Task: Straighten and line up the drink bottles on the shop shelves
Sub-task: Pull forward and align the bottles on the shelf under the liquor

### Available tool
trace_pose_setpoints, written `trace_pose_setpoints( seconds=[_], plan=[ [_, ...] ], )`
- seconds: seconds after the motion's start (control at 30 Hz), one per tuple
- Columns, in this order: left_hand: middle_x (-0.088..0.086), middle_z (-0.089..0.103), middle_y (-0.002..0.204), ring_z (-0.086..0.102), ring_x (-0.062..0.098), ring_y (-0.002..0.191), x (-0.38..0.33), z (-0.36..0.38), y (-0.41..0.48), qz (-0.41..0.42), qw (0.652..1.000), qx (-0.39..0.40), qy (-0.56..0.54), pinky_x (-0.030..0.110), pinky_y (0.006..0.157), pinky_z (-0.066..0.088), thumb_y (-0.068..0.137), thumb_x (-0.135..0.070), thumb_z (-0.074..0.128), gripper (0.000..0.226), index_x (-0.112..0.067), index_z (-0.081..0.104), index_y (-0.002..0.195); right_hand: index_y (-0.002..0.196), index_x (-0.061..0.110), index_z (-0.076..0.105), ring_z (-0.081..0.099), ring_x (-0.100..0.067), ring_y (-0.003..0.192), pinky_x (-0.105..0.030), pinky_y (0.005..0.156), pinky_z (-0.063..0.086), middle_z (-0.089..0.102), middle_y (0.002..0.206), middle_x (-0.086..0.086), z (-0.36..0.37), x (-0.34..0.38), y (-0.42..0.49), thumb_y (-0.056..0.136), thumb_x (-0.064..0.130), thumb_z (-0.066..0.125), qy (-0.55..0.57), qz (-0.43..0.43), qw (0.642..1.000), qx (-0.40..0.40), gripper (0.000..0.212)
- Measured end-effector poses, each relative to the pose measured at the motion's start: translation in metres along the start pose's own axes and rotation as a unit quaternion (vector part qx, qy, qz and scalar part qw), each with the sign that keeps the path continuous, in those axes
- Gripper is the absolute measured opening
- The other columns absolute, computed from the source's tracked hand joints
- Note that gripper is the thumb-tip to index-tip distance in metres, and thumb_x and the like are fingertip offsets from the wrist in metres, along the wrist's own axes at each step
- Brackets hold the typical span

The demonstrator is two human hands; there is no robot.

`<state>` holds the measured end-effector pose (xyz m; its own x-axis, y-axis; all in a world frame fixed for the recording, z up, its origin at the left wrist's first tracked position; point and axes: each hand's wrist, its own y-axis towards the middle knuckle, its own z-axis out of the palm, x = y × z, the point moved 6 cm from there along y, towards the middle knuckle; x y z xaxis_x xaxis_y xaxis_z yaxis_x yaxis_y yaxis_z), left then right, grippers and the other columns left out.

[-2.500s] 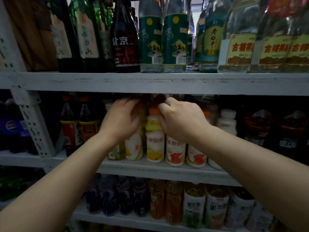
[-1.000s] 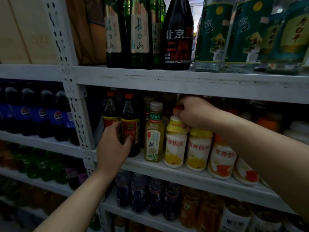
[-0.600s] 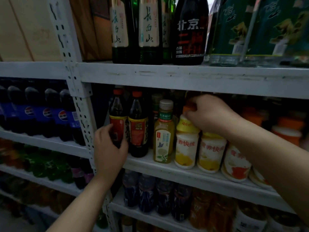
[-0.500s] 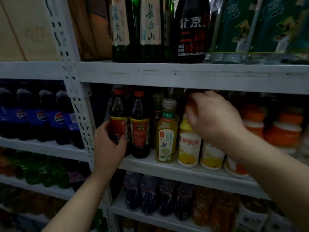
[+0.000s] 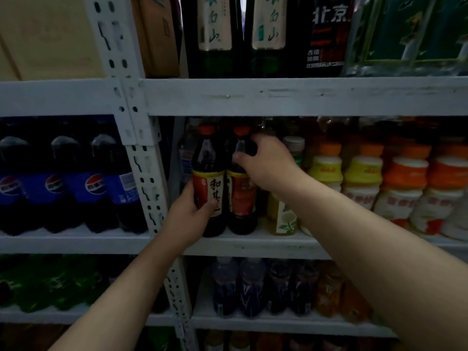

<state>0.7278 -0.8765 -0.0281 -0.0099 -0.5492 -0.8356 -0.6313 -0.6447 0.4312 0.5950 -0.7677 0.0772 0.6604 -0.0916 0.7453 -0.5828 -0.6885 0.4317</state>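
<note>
Left hand (image 5: 188, 217) wrapped round lower label of left dark bottle (image 5: 207, 160), thumb across front. Right hand (image 5: 268, 162) curled over shoulder of second dark bottle (image 5: 241, 197), which stands right against first. Both bottles upright, red-capped, at left end of middle shelf (image 5: 253, 245), beside white slotted post (image 5: 149, 173). Yellow-green tea bottle (image 5: 282, 219) just right of pair, partly behind right forearm. Further right: yellow-topped bottles (image 5: 325, 168), then orange-topped bottles (image 5: 402, 173), in rows. Cola bottles (image 5: 96, 183) in left bay. Tall green bottles (image 5: 215, 34) on shelf above.
</note>
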Motion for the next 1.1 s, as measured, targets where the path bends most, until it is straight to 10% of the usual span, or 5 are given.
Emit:
trace_pose_setpoints(
  seconds=[0.3, 0.5, 0.77, 1.1],
  plan=[
    [-0.034, 0.057, 0.087, 0.055, -0.023, 0.081, -0.002, -0.010, -0.009, 0.012, 0.994, -0.102, 0.049, -0.002, 0.061, 0.040, 0.079, -0.032, 0.074, 0.033, -0.042, 0.053, 0.104, 0.088, 0.029, 0.058, 0.055, -0.008, 0.075, -0.027, 0.060, 0.046, 0.062, 0.086, 0.012, -0.007, 0.010, -0.009, 0.079, 0.054, 0.062, -0.151, -0.054, 0.985, -0.070, 0.027],
    [-0.036, 0.058, 0.085, 0.055, -0.023, 0.081, 0.002, -0.010, -0.006, -0.001, 0.997, -0.063, 0.054, -0.003, 0.062, 0.039, 0.088, -0.028, 0.066, 0.027, -0.044, 0.054, 0.104, 0.103, 0.032, 0.060, 0.049, -0.001, 0.080, -0.010, 0.055, 0.032, 0.053, 0.088, 0.020, -0.008, 0.004, -0.008, 0.075, 0.043, 0.071, -0.108, -0.054, 0.992, -0.031, 0.032],
    [-0.024, 0.064, 0.101, 0.062, -0.009, 0.093, 0.007, -0.007, -0.009, -0.029, 0.998, -0.052, 0.017, 0.013, 0.077, 0.050, 0.078, -0.034, 0.077, 0.045, -0.039, 0.055, 0.116, 0.107, 0.026, 0.056, 0.061, -0.017, 0.091, -0.030, 0.066, 0.049, 0.063, 0.100, 0.005, -0.007, 0.006, -0.012, 0.069, 0.065, 0.065, -0.190, -0.076, 0.975, -0.085, 0.055],
    [-0.028, 0.065, 0.097, 0.062, -0.012, 0.089, 0.008, -0.004, -0.008, -0.014, 0.998, -0.058, 0.001, 0.006, 0.073, 0.050, 0.074, -0.032, 0.079, 0.046, -0.043, 0.057, 0.113, 0.110, 0.024, 0.059, 0.060, -0.018, 0.102, -0.025, 0.076, 0.044, 0.065, 0.110, 0.003, -0.006, 0.005, -0.013, 0.079, 0.036, 0.070, -0.146, -0.094, 0.984, -0.038, 0.036]
  ],
)
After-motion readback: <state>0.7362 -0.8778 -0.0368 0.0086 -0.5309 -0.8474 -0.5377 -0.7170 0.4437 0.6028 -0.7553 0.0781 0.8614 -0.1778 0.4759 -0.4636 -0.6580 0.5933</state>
